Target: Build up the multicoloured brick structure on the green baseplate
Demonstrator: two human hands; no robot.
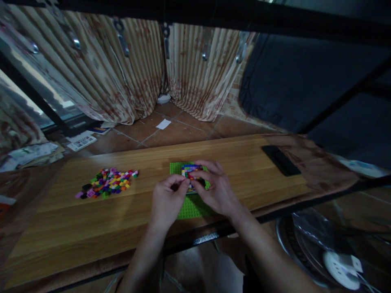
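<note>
A green studded baseplate (pixel 195 206) lies on the wooden table, bearing a low block of multicoloured toy bricks (pixel 187 169). Over the block's front left edge, my left hand (pixel 168 199) is closed in a pinch, thumb against forefinger. Whatever sits between those fingertips is too small to make out. My right hand (pixel 218 187) curls over the block from the right, its fingers bent onto the bricks and its thumb close to the left fingertips. Both hands hide much of the block. Farther left is a loose pile of small coloured bricks (pixel 111 181).
On the right of the wooden table (pixel 91 228) lies a black phone-like slab (pixel 281 160). A dark metal bar with hanging hooks (pixel 122 38) crosses overhead. A white power strip (pixel 340 268) rests below at right. Papers (pixel 82 141) lie on the floor beyond.
</note>
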